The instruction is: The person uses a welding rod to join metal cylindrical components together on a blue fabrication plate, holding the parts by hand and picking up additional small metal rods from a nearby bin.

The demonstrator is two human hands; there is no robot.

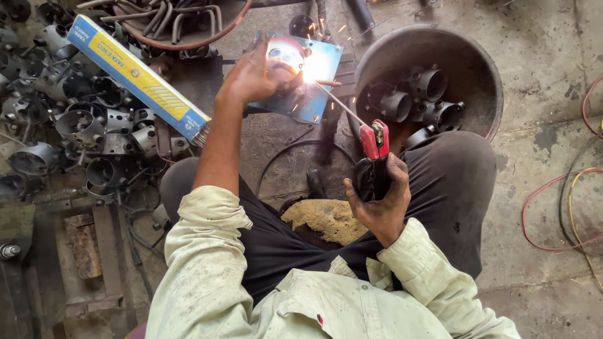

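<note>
Pale sleeves framed the lap; the right hand had its grip closed around a red electrode holder, its rod sparking ahead. Left hand clasped a blue shield plate beside a metal basin of pipe fittings.

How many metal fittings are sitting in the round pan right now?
About 5 visible in the round pan: one at the upper middle, one left, one right, one top left, one low beside the knee. More may be hidden underneath.
</note>
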